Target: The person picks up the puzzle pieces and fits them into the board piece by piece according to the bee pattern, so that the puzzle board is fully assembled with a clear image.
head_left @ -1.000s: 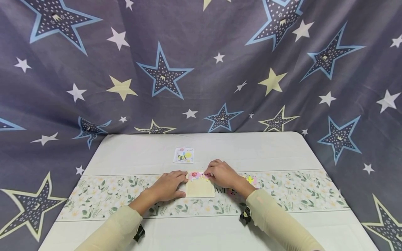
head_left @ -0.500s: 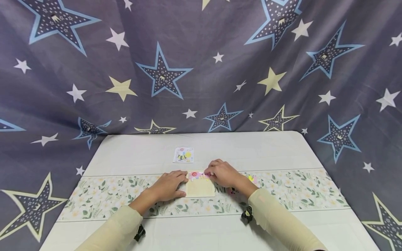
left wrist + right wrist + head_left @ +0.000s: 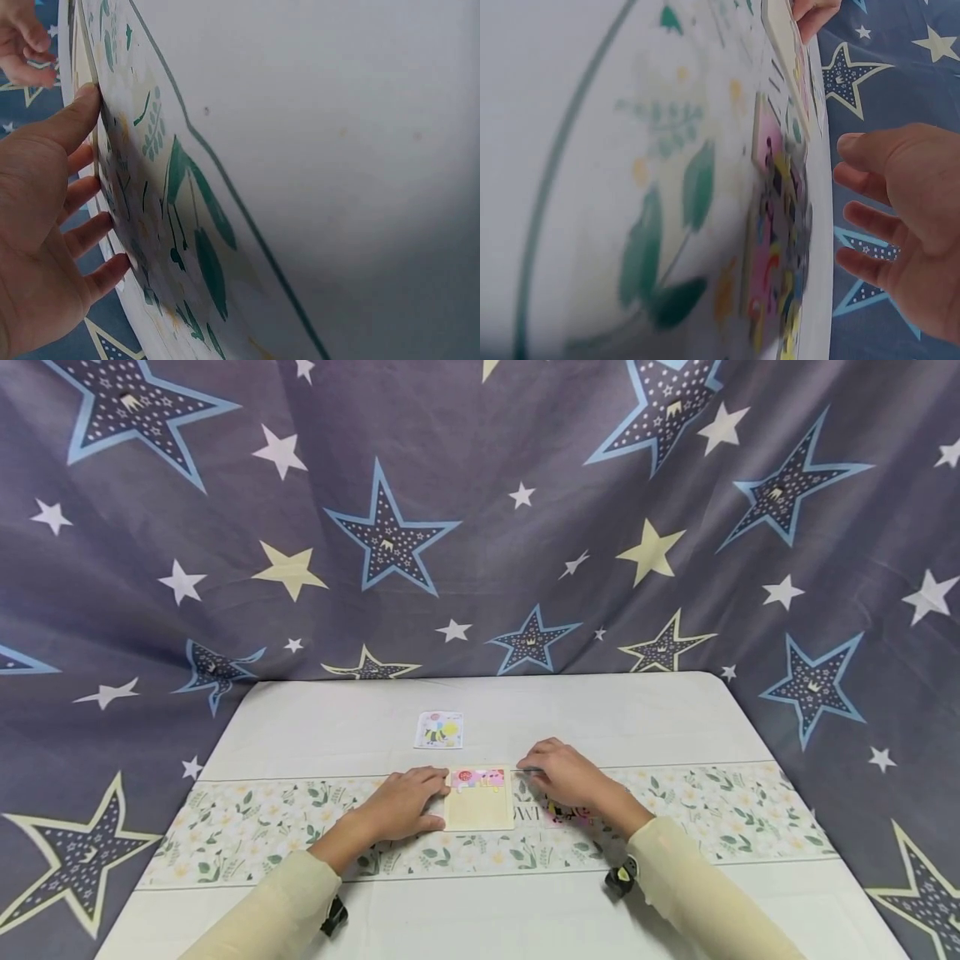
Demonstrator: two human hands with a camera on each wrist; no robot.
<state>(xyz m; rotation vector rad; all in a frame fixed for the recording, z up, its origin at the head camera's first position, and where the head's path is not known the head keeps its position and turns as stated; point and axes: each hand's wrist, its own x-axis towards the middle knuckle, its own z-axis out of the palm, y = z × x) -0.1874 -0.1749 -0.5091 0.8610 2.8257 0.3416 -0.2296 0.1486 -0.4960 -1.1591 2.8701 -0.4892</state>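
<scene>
A shallow wooden puzzle tray (image 3: 480,812) lies on the floral band of the tablecloth. Pink printed puzzle pieces (image 3: 480,778) fill a strip along its far side, and the rest of its base is bare wood. My left hand (image 3: 405,806) rests against the tray's left edge, its thumb near the front corner and fingertips near the far one. To the right of the tray, my right hand (image 3: 566,774) hovers with loosely bent fingers and nothing in them. Below it lie loose colourful puzzle pieces (image 3: 769,255), partly hidden by that hand and forearm in the head view.
Beyond the tray, a square picture card (image 3: 439,731) with a bee on it lies on the white cloth (image 3: 600,714). A dark curtain (image 3: 480,527) printed with stars hangs behind the table.
My right hand has left the pieces at the tray's far right corner and moved right, uncovering the pink strip there. My left hand has stayed at the left edge.
</scene>
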